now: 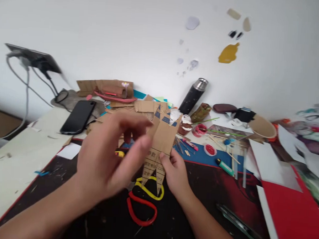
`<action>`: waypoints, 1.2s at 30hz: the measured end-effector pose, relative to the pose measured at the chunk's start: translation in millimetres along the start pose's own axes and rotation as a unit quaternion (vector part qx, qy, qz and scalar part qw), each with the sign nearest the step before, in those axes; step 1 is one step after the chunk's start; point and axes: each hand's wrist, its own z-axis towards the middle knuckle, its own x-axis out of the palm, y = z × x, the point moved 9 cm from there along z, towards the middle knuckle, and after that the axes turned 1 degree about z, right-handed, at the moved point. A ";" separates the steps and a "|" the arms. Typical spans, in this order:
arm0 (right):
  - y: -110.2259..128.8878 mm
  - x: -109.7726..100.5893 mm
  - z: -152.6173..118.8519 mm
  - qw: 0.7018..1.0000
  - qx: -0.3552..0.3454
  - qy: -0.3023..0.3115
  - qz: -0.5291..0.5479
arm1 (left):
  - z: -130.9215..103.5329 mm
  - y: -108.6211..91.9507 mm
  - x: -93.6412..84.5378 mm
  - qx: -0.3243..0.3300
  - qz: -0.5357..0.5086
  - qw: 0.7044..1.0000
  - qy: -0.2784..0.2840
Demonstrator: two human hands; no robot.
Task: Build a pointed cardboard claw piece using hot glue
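My right hand [176, 170] grips a cut cardboard piece [162, 135] at its right edge, the thumb on the face. The piece stands upright, with notched ends, printed characters below and dark blue markings above. My left hand [109, 156] is raised in front of its left side, slightly blurred. The left thumb and curled forefinger are apart, with nothing visible between them; whether they touch the cardboard is hard to tell. Beneath the piece, scissors with one yellow and one red handle [142, 224] lie on the black mat [111, 224]; their blades are mostly hidden.
A phone [78, 117] lies at the left. Behind are cardboard scraps [142, 105], a model boat [115, 92] and a leaning black flask [193, 96]. Paint pots [200, 130], sticks and a green cutter [224, 167] lie right of centre. Red board [291, 212] covers the right side.
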 end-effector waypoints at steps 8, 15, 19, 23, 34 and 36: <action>3.8 -3.4 7.7 0.999 -0.039 0.010 -0.009 | -9.5 103.3 83.9 -0.328 -0.158 0.884 0.293; 2.1 -6.5 14.5 0.998 -0.059 0.011 -0.033 | -45.8 99.6 114.6 -0.375 -0.216 0.827 0.358; -4.7 -6.0 17.8 0.997 -0.042 0.027 -0.066 | -41.1 108.9 111.7 -0.394 -0.200 0.835 0.328; -8.6 -5.2 17.7 0.995 -0.032 0.029 -0.086 | -35.2 111.8 105.7 -0.402 -0.193 0.841 0.307; -9.5 4.2 13.8 0.995 -0.026 0.044 -0.083 | -27.0 103.2 104.0 -0.329 -0.122 0.878 0.324; -10.7 5.1 13.4 0.994 -0.023 0.047 -0.093 | -24.9 99.7 102.1 -0.315 -0.101 0.886 0.326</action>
